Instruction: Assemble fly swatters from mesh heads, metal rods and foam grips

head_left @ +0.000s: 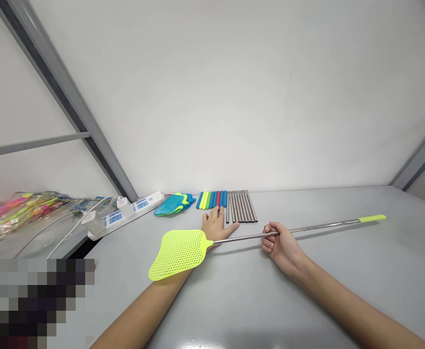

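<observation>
My right hand point(280, 245) is closed round the metal rod of a yellow-green fly swatter point(179, 252), which is drawn out long. Its mesh head points left, over my left forearm, and its yellow-green grip lies at the far right end. My left hand point(216, 224) has its fingers spread on the table, beneath the rod. Its fingertips reach the near ends of a row of coloured handle grips point(205, 200) in blue, yellow-green and red. Just right of the fingers lies a row of several metal tubes point(243, 206).
A stack of blue and yellow-green swatter heads point(172, 203) lies left of the grips. Beyond it are a white power strip point(125, 214) with plugs and cables, and clear plastic bags point(26, 218) of colourful items. A white wall point(234, 97) stands behind the grey table point(227, 300).
</observation>
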Demonstrator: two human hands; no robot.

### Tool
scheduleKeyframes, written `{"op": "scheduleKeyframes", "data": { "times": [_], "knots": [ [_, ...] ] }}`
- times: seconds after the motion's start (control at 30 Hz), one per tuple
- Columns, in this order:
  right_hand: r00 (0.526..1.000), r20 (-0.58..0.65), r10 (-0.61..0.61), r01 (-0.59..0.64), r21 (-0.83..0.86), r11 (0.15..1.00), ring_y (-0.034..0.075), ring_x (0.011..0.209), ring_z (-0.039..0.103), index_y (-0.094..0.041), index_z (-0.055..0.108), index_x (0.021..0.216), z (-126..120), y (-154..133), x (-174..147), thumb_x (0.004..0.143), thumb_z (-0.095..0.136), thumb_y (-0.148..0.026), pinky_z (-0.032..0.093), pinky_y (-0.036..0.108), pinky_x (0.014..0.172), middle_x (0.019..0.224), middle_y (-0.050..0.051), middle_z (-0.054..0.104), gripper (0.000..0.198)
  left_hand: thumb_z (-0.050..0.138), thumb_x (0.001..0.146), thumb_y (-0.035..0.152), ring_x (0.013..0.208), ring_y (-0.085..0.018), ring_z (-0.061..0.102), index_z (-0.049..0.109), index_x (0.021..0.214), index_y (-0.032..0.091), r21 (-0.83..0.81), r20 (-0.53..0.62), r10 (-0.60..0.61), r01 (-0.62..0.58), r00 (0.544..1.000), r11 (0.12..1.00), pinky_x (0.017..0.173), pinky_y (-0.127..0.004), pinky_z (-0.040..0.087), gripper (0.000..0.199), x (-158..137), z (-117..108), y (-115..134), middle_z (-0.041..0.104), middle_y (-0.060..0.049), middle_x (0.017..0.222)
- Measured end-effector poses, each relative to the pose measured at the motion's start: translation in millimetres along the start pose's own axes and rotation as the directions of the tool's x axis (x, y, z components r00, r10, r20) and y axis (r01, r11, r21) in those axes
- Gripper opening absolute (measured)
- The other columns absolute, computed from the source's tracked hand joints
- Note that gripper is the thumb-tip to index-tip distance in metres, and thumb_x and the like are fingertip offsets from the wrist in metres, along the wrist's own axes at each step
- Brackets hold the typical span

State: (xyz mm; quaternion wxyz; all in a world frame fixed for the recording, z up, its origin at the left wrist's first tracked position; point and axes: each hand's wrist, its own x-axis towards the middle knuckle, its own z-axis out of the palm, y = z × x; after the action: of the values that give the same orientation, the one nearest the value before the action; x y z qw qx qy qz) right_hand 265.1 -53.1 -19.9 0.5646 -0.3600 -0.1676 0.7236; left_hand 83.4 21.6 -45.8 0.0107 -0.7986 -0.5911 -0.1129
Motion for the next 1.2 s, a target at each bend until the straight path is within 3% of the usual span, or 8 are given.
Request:
{"op": "scheduleKeyframes", "data": {
  "times": [0.2, 0.33, 0.53, 0.73, 0.83, 1.03, 1.2],
  "knots": [
    [1.0, -0.019, -0.017, 0.017, -0.008, 1.0, 0.005, 0.035, 0.028, -0.015, 0.046, 0.053, 0, 0, -1, 0.069, 0.047, -0.026, 0.025, 0.019, 0.036, 0.042, -0.006, 0.029, 0.019, 0.021, 0.07, 0.065, 0.116, -0.025, 0.025, 0.031, 0.123, 0.013, -0.032, -0.067, -0.01, 0.008, 0.998, 0.999, 0.089, -0.037, 0.021, 0.075, -2, 2, 0, 0.031, -0.014, 0.126],
    [0.988, -0.082, -0.133, 0.129, -0.048, 0.99, 0.007, 0.041, 0.038, -0.016, 0.052, 0.057, -1, -1, 3, 0.068, 0.048, -0.024, 0.034, 0.021, 0.039, 0.053, -0.002, 0.047, 0.014, 0.024, 0.074, 0.059, 0.114, -0.025, 0.028, 0.033, 0.122, 0.013, -0.038, -0.161, -0.052, 0.047, 0.986, 0.998, 0.088, -0.035, 0.024, 0.067, -4, 5, 1, 0.033, -0.014, 0.123],
    [0.977, -0.126, -0.175, 0.16, -0.121, 0.98, 0.014, 0.071, 0.053, -0.016, 0.062, 0.071, -3, -2, 6, 0.068, 0.048, -0.023, 0.045, 0.023, 0.054, 0.083, 0.004, 0.058, 0.016, 0.031, 0.076, 0.047, 0.104, -0.031, 0.037, 0.041, 0.114, 0.001, 0.006, -0.249, -0.364, 0.378, 0.897, 0.926, 0.081, -0.04, 0.029, 0.06, -7, 6, 1, 0.042, -0.022, 0.109],
    [0.979, -0.077, -0.191, 0.178, -0.141, 0.974, 0.02, 0.102, 0.045, -0.02, 0.063, 0.083, -3, 1, 7, 0.07, 0.048, -0.025, 0.048, 0.025, 0.064, 0.116, 0.001, 0.049, 0.02, 0.027, 0.078, 0.045, 0.116, -0.03, 0.025, 0.037, 0.118, 0.0, 0.002, -0.196, -0.371, 0.379, 0.908, 0.925, 0.088, -0.04, 0.025, 0.061, -5, 9, -5, 0.033, -0.022, 0.125],
    [0.983, -0.045, -0.179, 0.172, -0.128, 0.977, 0.021, 0.105, 0.044, -0.019, 0.063, 0.083, -4, 2, 10, 0.07, 0.048, -0.023, 0.048, 0.026, 0.066, 0.117, 0.002, 0.048, 0.019, 0.025, 0.078, 0.045, 0.119, -0.029, 0.023, 0.035, 0.12, 0.002, -0.004, -0.149, -0.366, 0.369, 0.919, 0.929, 0.089, -0.04, 0.023, 0.061, -1, 12, -11, 0.032, -0.019, 0.128],
    [0.986, -0.015, -0.168, 0.165, -0.115, 0.98, 0.021, 0.108, 0.042, -0.018, 0.062, 0.078, -5, 0, 12, 0.072, 0.046, -0.022, 0.048, 0.027, 0.07, 0.116, 0.003, 0.05, 0.017, 0.03, 0.076, 0.045, 0.117, -0.029, 0.025, 0.038, 0.119, 0.007, 0.001, -0.186, -0.365, 0.371, 0.912, 0.929, 0.088, -0.04, 0.025, 0.057, 0, 14, -13, 0.034, -0.018, 0.126],
    [0.987, -0.016, -0.161, 0.159, -0.105, 0.982, 0.021, 0.108, 0.042, -0.018, 0.061, 0.076, -5, 0, 12, 0.072, 0.046, -0.022, 0.047, 0.028, 0.073, 0.115, 0.004, 0.051, 0.016, 0.033, 0.075, 0.045, 0.114, -0.032, 0.028, 0.042, 0.113, 0.01, -0.017, -0.284, -0.455, 0.47, 0.844, 0.883, 0.084, -0.042, 0.027, 0.053, -2, 9, -10, 0.033, -0.02, 0.123]
  ]
}}
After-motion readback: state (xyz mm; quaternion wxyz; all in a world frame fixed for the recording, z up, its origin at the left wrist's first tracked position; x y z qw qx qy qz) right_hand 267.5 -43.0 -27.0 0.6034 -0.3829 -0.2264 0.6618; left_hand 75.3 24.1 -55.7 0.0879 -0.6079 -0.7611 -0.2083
